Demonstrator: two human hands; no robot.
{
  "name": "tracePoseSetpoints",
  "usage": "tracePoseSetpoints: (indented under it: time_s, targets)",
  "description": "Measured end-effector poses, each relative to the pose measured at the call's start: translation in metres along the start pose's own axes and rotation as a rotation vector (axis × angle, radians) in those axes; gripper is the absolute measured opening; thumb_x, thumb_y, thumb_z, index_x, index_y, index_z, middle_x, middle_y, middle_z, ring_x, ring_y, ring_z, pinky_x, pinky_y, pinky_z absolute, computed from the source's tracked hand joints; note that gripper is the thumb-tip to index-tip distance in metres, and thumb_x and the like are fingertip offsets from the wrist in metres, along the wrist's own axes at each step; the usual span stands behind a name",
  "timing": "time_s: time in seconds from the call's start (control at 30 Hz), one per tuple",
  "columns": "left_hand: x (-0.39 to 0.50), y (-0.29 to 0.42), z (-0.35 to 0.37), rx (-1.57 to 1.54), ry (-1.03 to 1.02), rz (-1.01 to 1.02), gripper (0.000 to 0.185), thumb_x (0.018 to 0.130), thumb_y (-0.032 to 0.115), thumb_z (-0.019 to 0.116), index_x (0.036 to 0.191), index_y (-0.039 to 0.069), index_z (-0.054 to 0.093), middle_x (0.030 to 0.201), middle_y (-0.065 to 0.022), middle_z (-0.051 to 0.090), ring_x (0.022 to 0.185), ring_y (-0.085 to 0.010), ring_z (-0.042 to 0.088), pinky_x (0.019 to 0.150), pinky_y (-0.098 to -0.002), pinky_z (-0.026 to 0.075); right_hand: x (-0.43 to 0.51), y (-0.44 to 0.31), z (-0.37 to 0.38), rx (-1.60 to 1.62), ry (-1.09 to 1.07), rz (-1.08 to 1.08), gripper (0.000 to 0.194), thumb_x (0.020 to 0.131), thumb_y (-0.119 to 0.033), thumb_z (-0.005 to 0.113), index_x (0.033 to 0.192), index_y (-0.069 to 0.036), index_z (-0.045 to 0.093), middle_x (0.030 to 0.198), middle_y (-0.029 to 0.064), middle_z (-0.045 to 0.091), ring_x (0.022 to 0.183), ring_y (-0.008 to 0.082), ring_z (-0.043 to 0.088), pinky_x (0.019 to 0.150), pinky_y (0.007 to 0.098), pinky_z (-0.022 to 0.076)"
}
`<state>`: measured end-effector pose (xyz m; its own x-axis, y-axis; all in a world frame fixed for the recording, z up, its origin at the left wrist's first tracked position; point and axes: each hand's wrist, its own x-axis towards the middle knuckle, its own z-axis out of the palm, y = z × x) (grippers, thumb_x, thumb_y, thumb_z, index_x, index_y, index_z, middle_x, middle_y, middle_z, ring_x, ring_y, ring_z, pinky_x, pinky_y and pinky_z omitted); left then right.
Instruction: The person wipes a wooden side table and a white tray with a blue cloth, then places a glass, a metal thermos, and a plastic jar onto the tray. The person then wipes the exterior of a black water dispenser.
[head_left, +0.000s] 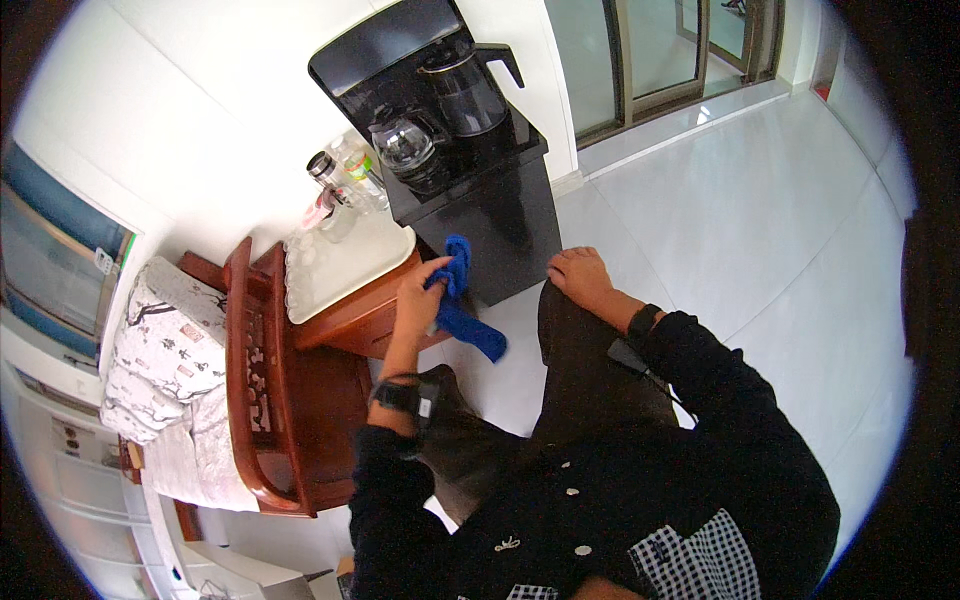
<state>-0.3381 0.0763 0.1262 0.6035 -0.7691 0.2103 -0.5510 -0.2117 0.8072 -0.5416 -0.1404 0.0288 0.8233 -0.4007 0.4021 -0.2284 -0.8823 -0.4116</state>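
Note:
My left hand (421, 294) grips a blue cloth (472, 330), which hangs below and to the right of the fingers, beside a wooden side table. My right hand (579, 271) rests on my knee with its fingers bent and no object visible in it. Beyond both hands stands a black tea-bar cabinet (491, 225). On it are a glass teapot (403, 144) and a larger dark-handled glass kettle (469, 94). A cream tray-like cover (341, 274) lies on the wooden side table (360, 307) to the left of the cloth.
A steel-lidded bottle (322, 166), clear plastic bottles (364, 172) and a glass jar (337, 223) stand at the back of the side table. A carved wooden sofa (274, 435) with patterned cushions (176, 330) is at left. A sliding glass door (664, 52) is at upper right.

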Motion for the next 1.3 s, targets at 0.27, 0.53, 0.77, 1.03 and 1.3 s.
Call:
tracePoseSetpoints:
  time_s: [0.27, 0.53, 0.77, 1.03, 1.3]
  targets:
    - [-0.054, -0.006, 0.029, -0.607, 0.218, -0.399, 0.035, 0.091, 0.004, 0.053, 0.126, 0.007, 0.047, 0.111, -0.0088, 0.058, 0.096, -0.0189, 0.059, 0.082, -0.0315, 0.051, -0.005, -0.141, 0.024, 0.73, -0.108, -0.019, 0.084, 0.074, -0.041, 0.076, 0.14, -0.005, 0.038, 0.136, 0.0223, 0.046, 0.126, 0.0374, 0.044, 0.105, 0.0416, 0.0378]
    - [-0.099, -0.021, -0.038, -0.407, -0.25, -0.189, 0.058, 0.092, 0.017, 0.063, 0.143, 0.01, 0.037, 0.133, -0.0124, 0.051, 0.119, -0.0223, 0.051, 0.098, -0.0342, 0.043, 0.02, -0.139, 0.053, 0.894, -0.071, 0.152, 0.062, 0.069, -0.029, 0.082, 0.119, -0.003, 0.054, 0.108, 0.0177, 0.06, 0.102, 0.034, 0.059, 0.088, 0.0417, 0.047]
    - [-0.127, -0.139, -0.078, -0.005, 0.297, -0.29, 0.021, 0.092, 0.009, 0.058, 0.11, 0.002, 0.066, 0.101, -0.0077, 0.068, 0.091, -0.0169, 0.064, 0.079, -0.0299, 0.051, 0.097, -0.016, 0.054, 0.984, 0.318, 0.597, 0.051, 0.075, -0.044, 0.077, 0.101, -0.001, 0.067, 0.096, 0.0149, 0.068, 0.088, 0.0265, 0.065, 0.078, 0.0385, 0.0512]
    - [-0.133, -0.17, -0.083, -0.328, 0.428, -0.499, 0.02, 0.094, 0.01, 0.054, 0.108, 0.0, 0.064, 0.093, -0.0074, 0.069, 0.082, -0.015, 0.067, 0.068, -0.0274, 0.054, 0.177, 0.078, 0.07, 0.417, 0.53, 0.689, 0.065, 0.077, -0.039, 0.073, 0.12, 0.005, 0.054, 0.107, 0.0258, 0.064, 0.102, 0.0399, 0.062, 0.089, 0.0451, 0.0473]
    - [-0.127, -0.171, -0.082, -0.352, 0.301, -0.54, 0.021, 0.094, 0.013, 0.053, 0.108, 0.001, 0.064, 0.091, -0.0084, 0.069, 0.081, -0.0149, 0.066, 0.067, -0.0262, 0.053, 0.18, -0.036, 0.136, 0.483, 0.397, 0.523, 0.084, 0.084, -0.046, 0.064, 0.126, 0.022, 0.039, 0.128, 0.0369, 0.046, 0.122, 0.0464, 0.044, 0.106, 0.0431, 0.0332]
